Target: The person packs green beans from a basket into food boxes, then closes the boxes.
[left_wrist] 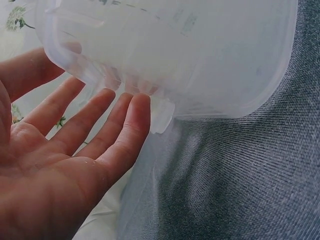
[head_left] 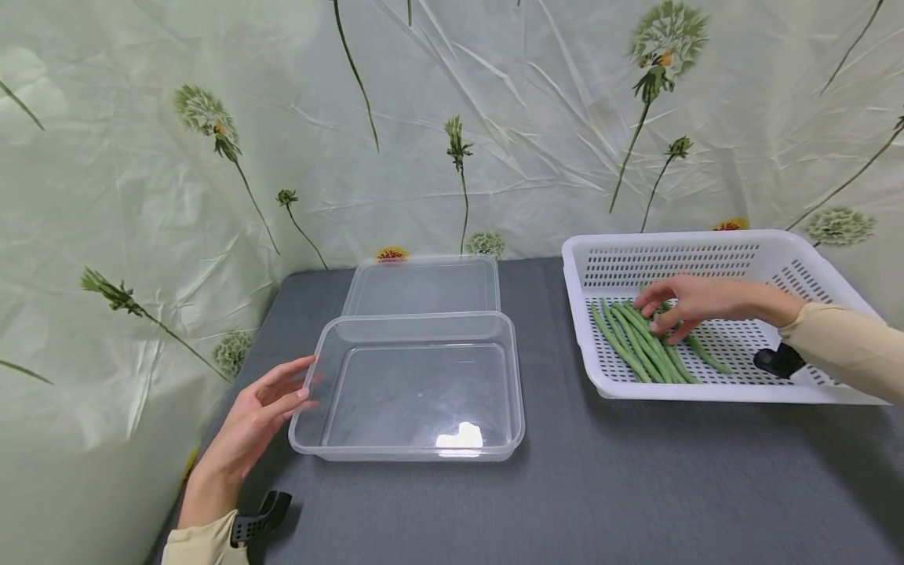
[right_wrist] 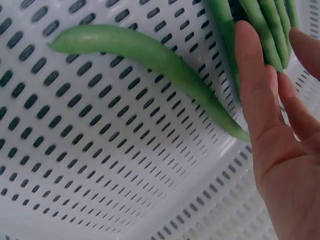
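Note:
A clear plastic container [head_left: 413, 386] sits on the grey table [head_left: 636, 486], its clear lid [head_left: 424, 284] lying flat behind it. My left hand [head_left: 264, 408] rests open against the container's left wall [left_wrist: 125, 75], with straight fingers [left_wrist: 131, 125] touching the rim. A white perforated basket [head_left: 812, 267] at the right holds several green beans [head_left: 639, 344]. My right hand [head_left: 688, 304] reaches into the basket with straight fingers [right_wrist: 255, 85] laid over the beans [right_wrist: 265, 30]. One bean [right_wrist: 145, 55] lies apart on the basket floor [right_wrist: 100, 165].
A cream floral backdrop [head_left: 212, 157] hangs behind and to the left of the table. The table's left edge runs close beside my left wrist. Grey tabletop stretches in front of the container and the basket.

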The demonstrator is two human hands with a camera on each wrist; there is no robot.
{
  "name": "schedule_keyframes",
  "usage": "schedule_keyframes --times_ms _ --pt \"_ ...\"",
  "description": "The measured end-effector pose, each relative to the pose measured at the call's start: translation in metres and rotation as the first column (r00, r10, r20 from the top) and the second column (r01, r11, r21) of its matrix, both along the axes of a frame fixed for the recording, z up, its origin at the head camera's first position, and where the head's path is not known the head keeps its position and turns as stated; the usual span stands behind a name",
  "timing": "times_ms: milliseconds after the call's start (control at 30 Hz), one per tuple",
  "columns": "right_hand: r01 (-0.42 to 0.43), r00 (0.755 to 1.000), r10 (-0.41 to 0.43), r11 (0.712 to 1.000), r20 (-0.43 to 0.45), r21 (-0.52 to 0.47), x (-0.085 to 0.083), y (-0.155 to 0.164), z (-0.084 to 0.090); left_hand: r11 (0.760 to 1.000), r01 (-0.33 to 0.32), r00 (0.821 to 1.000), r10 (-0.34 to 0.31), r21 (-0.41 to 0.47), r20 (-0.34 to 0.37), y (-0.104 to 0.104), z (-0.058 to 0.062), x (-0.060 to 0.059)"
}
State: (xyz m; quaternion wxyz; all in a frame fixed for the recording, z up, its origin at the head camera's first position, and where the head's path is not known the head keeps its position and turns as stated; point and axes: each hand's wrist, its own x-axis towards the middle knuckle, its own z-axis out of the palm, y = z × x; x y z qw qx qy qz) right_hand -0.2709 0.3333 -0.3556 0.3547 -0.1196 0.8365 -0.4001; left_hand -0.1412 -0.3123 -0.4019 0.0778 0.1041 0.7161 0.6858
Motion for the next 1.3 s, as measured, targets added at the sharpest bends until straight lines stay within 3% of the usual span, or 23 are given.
schedule_keyframes --times_ms 367,567,767,1300 --pt "-0.012 0.995 0.012 1.0 -0.103 -0.001 0.005 -0.009 -0.008 1.0 -0.001 1.0 0.001 0.007 -0.01 0.0 0.0 0.002" --pt "-0.005 0.981 0.017 0.998 -0.193 0.059 0.007 -0.011 -0.008 1.0 -0.005 1.0 0.005 -0.009 -0.003 -0.001 0.0 0.002" --pt "0.017 0.982 -0.005 0.998 -0.188 0.06 0.008 -0.013 -0.009 1.0 -0.01 1.0 0.01 -0.015 0.006 -0.001 -0.001 0.002" --pt "-0.015 0.982 -0.011 0.991 -0.189 -0.135 0.013 -0.009 0.005 1.0 -0.009 1.0 0.009 -0.025 0.008 0.0 -0.001 0.0"
